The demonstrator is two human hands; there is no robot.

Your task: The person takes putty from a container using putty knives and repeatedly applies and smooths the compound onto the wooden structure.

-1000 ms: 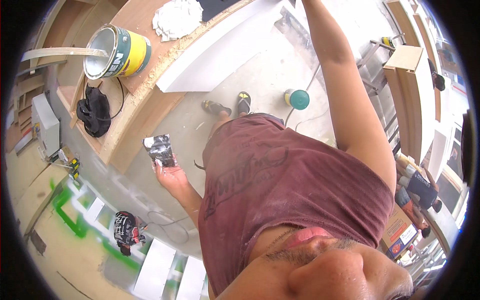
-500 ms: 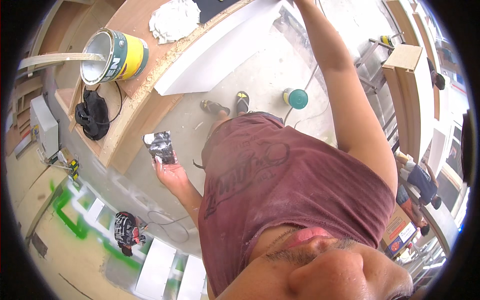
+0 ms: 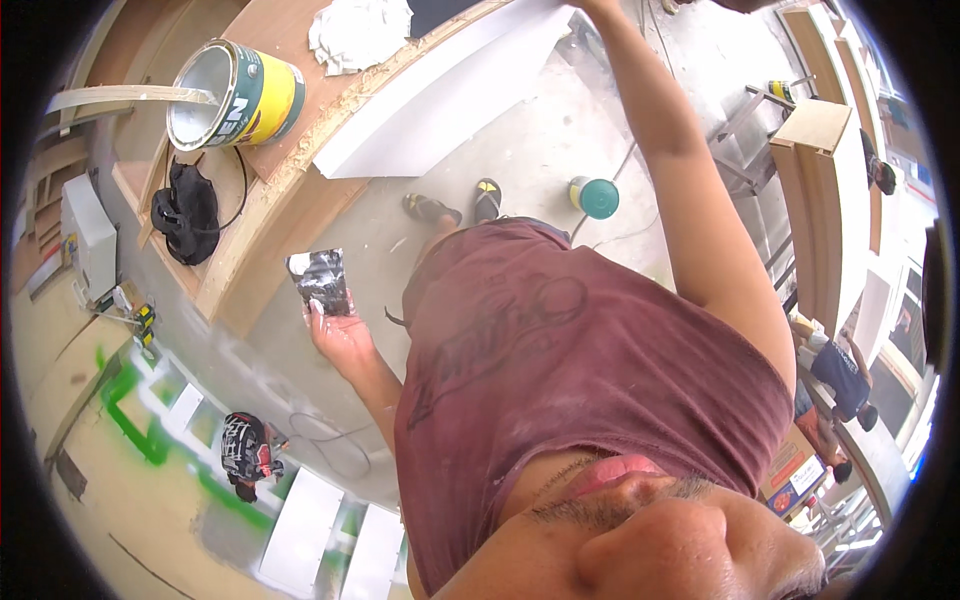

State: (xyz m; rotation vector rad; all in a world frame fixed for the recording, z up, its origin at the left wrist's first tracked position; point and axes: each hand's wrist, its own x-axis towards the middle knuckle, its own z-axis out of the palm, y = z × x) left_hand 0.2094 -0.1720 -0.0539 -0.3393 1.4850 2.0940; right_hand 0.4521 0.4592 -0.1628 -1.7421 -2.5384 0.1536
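Out to my left, my left hand [image 3: 342, 338] pinches a flat, black, roughly square putty spreader [image 3: 320, 284] smeared with white, thumb across its lower edge. My right arm stretches away to the top of the view. There my right hand [image 3: 592, 5] is cut off by the picture's rim, at the far end of a large white sheet [image 3: 430, 115] that hangs along the workbench edge; its fingers are hidden. On the wooden bench [image 3: 282, 55] stands an open green and yellow can [image 3: 262, 98] with a wooden stick [image 3: 130, 96] in it.
A crumpled white cloth [image 3: 358, 35] lies on the bench. Below the can sits a black bag-like bundle [image 3: 186, 215]. A green-lidded can [image 3: 597, 198] and cables are on the floor. One person [image 3: 247, 452] works at lower left, others at far right near wooden cabinets [image 3: 822, 200].
The view has shifted slightly. My left hand keeps the spreader at about the same place. My right arm has swung slightly; a dark shape now shows at the top rim.
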